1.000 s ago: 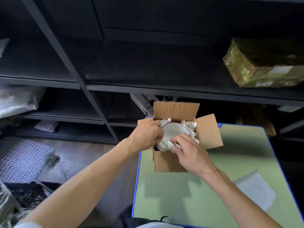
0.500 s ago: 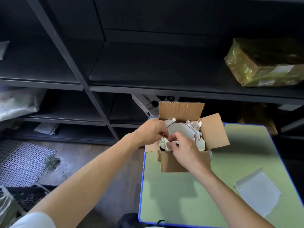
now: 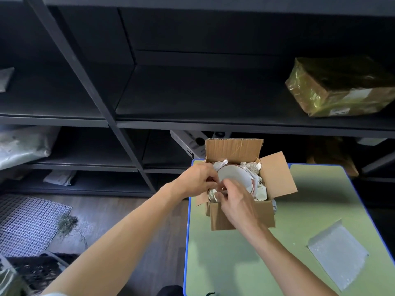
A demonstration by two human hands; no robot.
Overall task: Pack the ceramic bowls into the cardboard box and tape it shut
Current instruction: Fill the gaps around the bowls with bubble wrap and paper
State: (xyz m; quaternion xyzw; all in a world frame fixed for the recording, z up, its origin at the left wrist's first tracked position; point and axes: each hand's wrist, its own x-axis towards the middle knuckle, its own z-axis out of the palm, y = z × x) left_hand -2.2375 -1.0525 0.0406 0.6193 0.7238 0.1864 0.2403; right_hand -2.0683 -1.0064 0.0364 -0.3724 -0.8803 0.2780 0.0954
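Green table [image 3: 235,263] bears bubble wrap [image 3: 339,255]; fingers [image 3: 223,190] of left hand [image 3: 195,180] and right hand [image 3: 239,204] pinch paper [image 3: 261,192] crowding bowl [image 3: 235,176].

a storeroom or packing room. dark metal shelving [image 3: 111,122] spans 9 to 3 o'clock, holding a tape-wrapped parcel [image 3: 342,88] at 2 o'clock and bagged packages [image 3: 23,144] at 9 o'clock.
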